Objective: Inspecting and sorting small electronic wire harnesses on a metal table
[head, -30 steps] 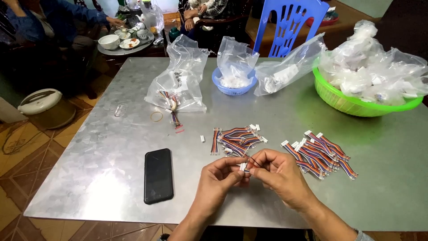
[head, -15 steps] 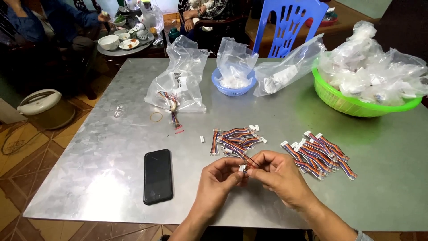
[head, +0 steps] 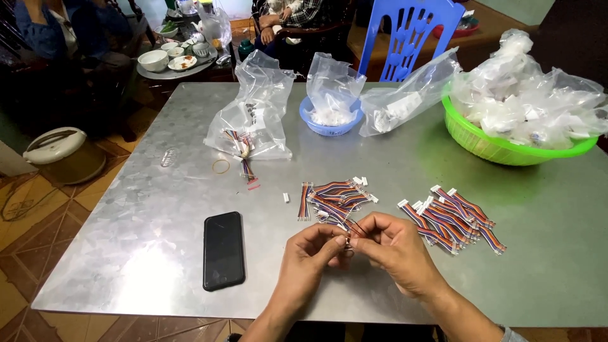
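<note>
My left hand point(head: 311, 256) and my right hand point(head: 394, 248) meet over the near edge of the metal table point(head: 152, 209). Together their fingertips pinch one short multicoloured ribbon cable with a small connector point(head: 349, 237). Just beyond the hands lies a loose pile of the same coloured cables point(head: 332, 197) with white plugs. A second, neater pile of cables point(head: 453, 216) lies to the right of my right hand.
A black phone point(head: 223, 249) lies face down at the left. Further back are a clear bag with cables point(head: 252, 120), a rubber band point(head: 221, 166), a blue bowl point(head: 329, 120), a green basket of bags point(head: 506, 142) and a blue chair point(head: 411, 35). People sit beyond.
Both hands stay in the same place, their fingers shifting slightly on the small cable. Nothing else on the table has moved.
</note>
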